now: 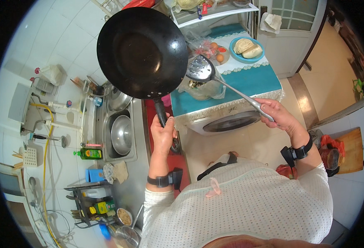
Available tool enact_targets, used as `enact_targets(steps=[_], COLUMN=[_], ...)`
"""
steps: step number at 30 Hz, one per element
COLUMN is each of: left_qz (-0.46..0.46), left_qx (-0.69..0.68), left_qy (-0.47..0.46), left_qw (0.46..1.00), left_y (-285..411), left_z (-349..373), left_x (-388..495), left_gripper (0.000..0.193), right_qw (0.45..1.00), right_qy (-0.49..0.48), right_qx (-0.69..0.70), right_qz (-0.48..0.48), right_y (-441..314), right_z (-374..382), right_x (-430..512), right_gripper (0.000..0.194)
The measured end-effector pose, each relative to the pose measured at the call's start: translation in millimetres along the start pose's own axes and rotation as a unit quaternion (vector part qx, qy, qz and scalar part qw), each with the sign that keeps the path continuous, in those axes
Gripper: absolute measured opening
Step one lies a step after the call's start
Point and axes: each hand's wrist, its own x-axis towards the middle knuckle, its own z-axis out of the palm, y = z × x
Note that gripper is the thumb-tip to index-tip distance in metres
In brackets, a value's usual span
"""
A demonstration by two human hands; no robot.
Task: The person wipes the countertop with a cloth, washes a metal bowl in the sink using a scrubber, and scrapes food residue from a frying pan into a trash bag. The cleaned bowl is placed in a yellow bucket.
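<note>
My left hand (163, 135) is closed around the dark handle of a black wok (132, 52). The wok is raised, its hollow side showing, with light glinting off its surface. In my right hand (273, 113) is the metal handle of a wok spatula (202, 69). The spatula's wet, shiny blade lies close to the wok's right rim; whether they touch cannot be told. Beyond the blade, a plastic bag of food (202, 90) rests on the teal and white tablecloth (250, 80).
Left of me is a sink (134, 152) with a metal bowl (121, 135) in it. Green dish soap (90, 153) stands beside it. Eggs (220, 58) and a blue bowl of cut cabbage (247, 60) are on the covered washing machine. A door (281, 55) stands at the upper right.
</note>
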Motion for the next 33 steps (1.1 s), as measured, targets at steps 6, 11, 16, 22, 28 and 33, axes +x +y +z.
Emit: enact_targets(steps=[6,11,16,22,28,33], left_qz=[-0.014,-0.015,-0.016,-0.005,-0.001,-0.004], left_qx=[-0.04,-0.074,-0.07,-0.059,-0.023,-0.01], left_qy=[-0.008,-0.011,-0.001,0.012,0.022,0.025], left_qw=[0.999,0.997,0.997,0.998,0.999,1.0], left_y=[2.4,2.6,4.0,5.5,2.1,-0.4], left_z=[4.6,4.0,2.8,3.9,3.5,3.3], left_x=[-0.7,1.3,5.8,8.2,10.3,12.4], left_gripper=[0.01,0.013,0.012,0.01,0.008,0.008], right_qw=[0.988,0.961,0.965,0.998,0.832,0.584], right_qy=[-0.066,-0.137,-0.09,-0.024,0.124,0.194], right_qx=[0.124,0.222,0.233,0.044,-0.481,-0.722], right_qz=[0.066,0.088,0.079,0.024,-0.247,-0.316], right_y=[2.9,32.2,35.7,1.2,-16.5,-22.9], right_z=[23.5,23.5,12.7,14.1,28.9,38.7], right_x=[15.4,21.7,10.2,-2.9,2.2,3.2], right_gripper=[0.047,0.049,0.05,0.048,0.043,0.055])
